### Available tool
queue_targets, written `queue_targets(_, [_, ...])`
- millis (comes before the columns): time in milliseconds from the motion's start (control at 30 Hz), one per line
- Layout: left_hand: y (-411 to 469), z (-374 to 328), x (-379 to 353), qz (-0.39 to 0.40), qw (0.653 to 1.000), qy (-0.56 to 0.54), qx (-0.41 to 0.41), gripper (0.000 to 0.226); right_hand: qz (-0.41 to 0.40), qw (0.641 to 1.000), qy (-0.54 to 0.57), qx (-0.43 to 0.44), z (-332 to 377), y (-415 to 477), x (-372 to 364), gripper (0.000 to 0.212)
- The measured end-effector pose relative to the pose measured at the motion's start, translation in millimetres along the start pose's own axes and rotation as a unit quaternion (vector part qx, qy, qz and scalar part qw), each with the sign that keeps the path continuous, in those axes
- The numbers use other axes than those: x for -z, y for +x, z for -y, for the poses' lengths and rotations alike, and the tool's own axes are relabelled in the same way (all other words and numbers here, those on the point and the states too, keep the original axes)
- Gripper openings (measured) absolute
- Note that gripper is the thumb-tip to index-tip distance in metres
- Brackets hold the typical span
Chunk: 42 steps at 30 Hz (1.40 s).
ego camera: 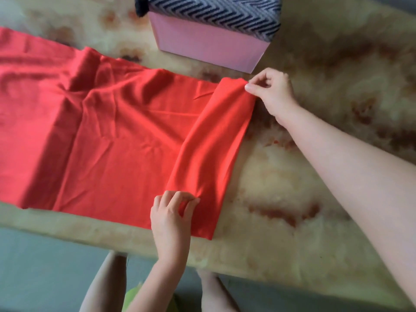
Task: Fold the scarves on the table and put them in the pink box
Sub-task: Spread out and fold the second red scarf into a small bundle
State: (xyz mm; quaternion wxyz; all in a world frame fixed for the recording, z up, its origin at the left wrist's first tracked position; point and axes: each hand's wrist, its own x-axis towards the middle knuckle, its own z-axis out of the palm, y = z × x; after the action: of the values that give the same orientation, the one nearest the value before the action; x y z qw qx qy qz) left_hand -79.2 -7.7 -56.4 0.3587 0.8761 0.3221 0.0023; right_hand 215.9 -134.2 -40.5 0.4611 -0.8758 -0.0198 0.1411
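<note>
A mottled beige-and-brown surface is carrying a red scarf, which is lying spread across its left and middle part and running out of view at the left. The scarf's right end is lying turned back over itself in a loose flap. The left hand is pinching the flap's near end, its fingers curling onto the cloth. The right hand is gripping the flap's far corner between thumb and fingertips (the other fingers are curling loosely). Near the scarf's far edge, the pink box is standing with a black-and-white zigzag cloth filling its top.
</note>
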Motion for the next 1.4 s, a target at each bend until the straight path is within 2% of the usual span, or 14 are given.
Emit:
queue_targets(133, [-17.7, -13.4, -2.7, 0.007, 0.999, -0.051, -0.010, 0.016, 0.053, 0.999, 0.008, -0.001, -3.6, 0.1, 9.4, 0.024])
queue_targets(233, [-40.8, -27.8, -15.4, 0.063, 0.990, -0.125, 0.011, 0.018, 0.077, 0.995, -0.061, -0.019, -17.2, 1.8, 22.4, 0.020])
queue_targets(367, [-69.7, -47.7, -46.3, 0.109, 0.983, -0.148, 0.018, 0.021, 0.105, 0.983, -0.147, -0.044, -37.2, 4.5, 43.3, 0.023])
queue_targets(500, [-81.0, -71.7, -78.1, 0.110, 0.987, -0.117, 0.006, 0.025, 0.143, 0.969, -0.192, -0.060, -38.6, 4.7, 54.8, 0.015])
queue_targets(567, [-83.8, -77.3, -89.9, 0.100, 0.993, -0.063, 0.008, 0.024, 0.181, 0.954, -0.229, -0.064, -42.1, 3.5, 56.4, 0.023])
queue_targets(633, [-87.1, -76.7, -94.2, 0.085, 0.995, -0.052, 0.030, 0.019, 0.210, 0.939, -0.271, -0.028, -45.4, 2.7, 54.4, 0.032])
queue_targets(700, [-96.2, -69.2, -94.6, 0.064, 0.995, -0.067, 0.046, 0.017, 0.188, 0.938, -0.289, 0.014, -46.7, 4.9, 52.5, 0.030])
queue_targets(767, [-107.4, -58.6, -91.7, 0.019, 0.994, -0.084, 0.070, 0.013, 0.133, 0.952, -0.274, 0.022, -47.5, 12.8, 52.3, 0.029])
queue_targets(900, [-121.5, -46.9, -84.6, -0.098, 0.956, -0.153, 0.232, 0.022, 0.087, 0.959, -0.271, -0.003, -50.3, 19.7, 51.7, 0.031])
queue_targets(1067, [-119.8, -67.8, -78.3, -0.120, 0.879, -0.274, 0.371, 0.029, 0.098, 0.948, -0.303, -0.012, -48.1, 4.2, 43.9, 0.037])
queue_targets(1200, [-111.2, -79.3, -76.9, -0.136, 0.820, -0.352, 0.430, 0.029, 0.103, 0.947, -0.304, -0.017, -44.9, -1.5, 45.5, 0.041])
queue_targets(1400, [-105.1, -77.5, -81.3, -0.150, 0.807, -0.309, 0.481, 0.039, 0.096, 0.953, -0.288, -0.025, -41.0, 5.7, 48.6, 0.032])
